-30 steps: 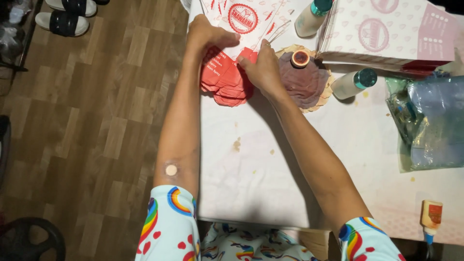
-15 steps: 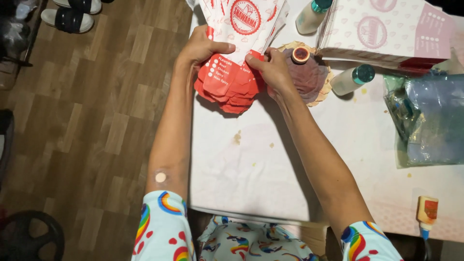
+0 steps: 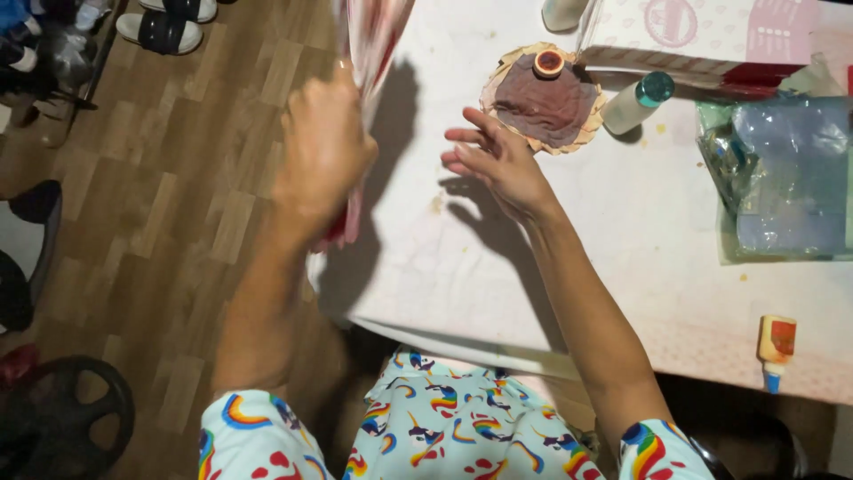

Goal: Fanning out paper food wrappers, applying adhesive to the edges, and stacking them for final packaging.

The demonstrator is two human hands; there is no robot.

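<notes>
My left hand [image 3: 322,151] is raised near the table's left edge and grips a stack of red-and-white paper sheets [image 3: 369,44], held on edge and blurred. My right hand [image 3: 496,162] hovers open above the white table [image 3: 498,267], fingers spread, holding nothing. Just beyond it lies a round brown woven mat [image 3: 544,102] with a small red-capped jar [image 3: 548,63] on its far side.
A white bottle with a teal cap [image 3: 635,100] lies beside the mat. A pink-and-white box [image 3: 702,31] sits at the back, a clear plastic bag [image 3: 782,178] at the right, a glue bottle [image 3: 773,349] near the front edge. Sandals [image 3: 169,22] rest on the wooden floor.
My left hand has lifted the red-and-white stack off the table and toward the left edge. My right hand has let go of it and now hovers open.
</notes>
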